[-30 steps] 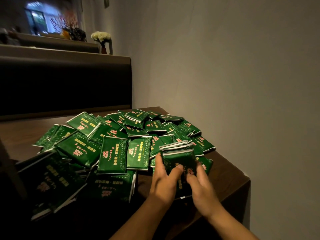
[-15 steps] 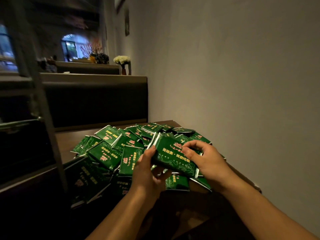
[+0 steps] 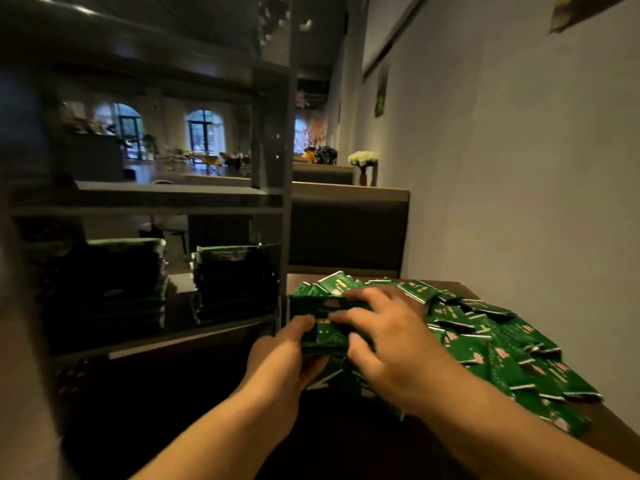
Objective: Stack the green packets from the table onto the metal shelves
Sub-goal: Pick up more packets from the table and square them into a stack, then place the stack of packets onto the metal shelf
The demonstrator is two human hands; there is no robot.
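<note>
1. Both hands are together on one small bundle of green packets (image 3: pixel 320 323), held above the near-left edge of the loose pile.
2. My left hand (image 3: pixel 284 358) grips the bundle from below and the left, thumb on its top face.
3. My right hand (image 3: pixel 388 344) covers it from the right, fingers curled over the top and thumb tucked against its near edge.
4. The pile of green packets (image 3: pixel 485 341) sprawls across the dark counter (image 3: pixel 616 431), running from the far edge toward the near right, packets overlapping at all angles.
5. The metal shelves (image 3: pixel 145 202) stand just left of the counter. Their right upright post (image 3: pixel 289 168) sits directly between the bundle and the shelf space; the bundle's left end is almost at the post.
6. Two stacks of packets are on the lower shelf: a left stack (image 3: pixel 114 282) and a right stack (image 3: pixel 235 282), with a gap between them. The right stack sits close to the post.
7. The shelf board above (image 3: pixel 145 197) runs over both stacks.
8. A plain wall (image 3: pixel 519 168) closes off the right side of the counter.
9. A dark booth backrest (image 3: pixel 346 233) stands behind the counter; a vase of white flowers (image 3: pixel 363 164) sits on the ledge beyond it.
10. Arched windows (image 3: pixel 201 133) show far off through the shelf frame.
</note>
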